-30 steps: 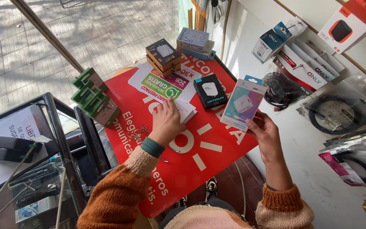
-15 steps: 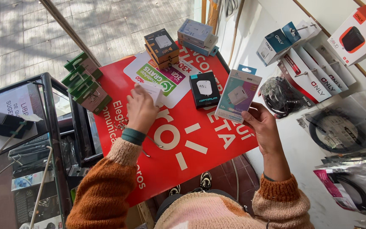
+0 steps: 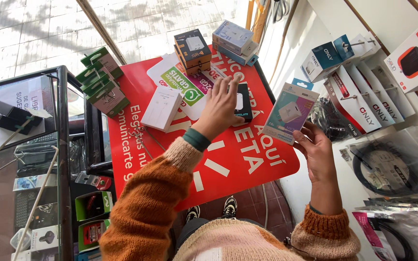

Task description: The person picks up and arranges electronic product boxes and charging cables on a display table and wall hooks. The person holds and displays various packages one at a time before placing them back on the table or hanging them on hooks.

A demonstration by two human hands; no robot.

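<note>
My right hand [image 3: 318, 150] holds a pale blue blister package with a white charger [image 3: 289, 112] by its lower edge, tilted over the right side of a red sign board [image 3: 247, 159]. Stretched out with fingers spread, my left hand [image 3: 221, 108] is over a small black box [image 3: 244, 104] lying on the board; I cannot tell if it touches the box. A flat white box [image 3: 161, 108] lies on the board left of that hand. Both arms wear orange knitted sleeves.
At the board's far end stand a stack of dark boxes [image 3: 193, 48] and white-blue boxes [image 3: 233, 38]. Green packs [image 3: 101, 79] lean at the left edge. A glass display case [image 3: 30, 159] is left. Packaged accessories [image 3: 354, 87] and bagged cables [image 3: 388, 169] hang on the right wall.
My left hand slid the white box to the left, let it go, and moved right over the black box. The right hand keeps holding the charger package.
</note>
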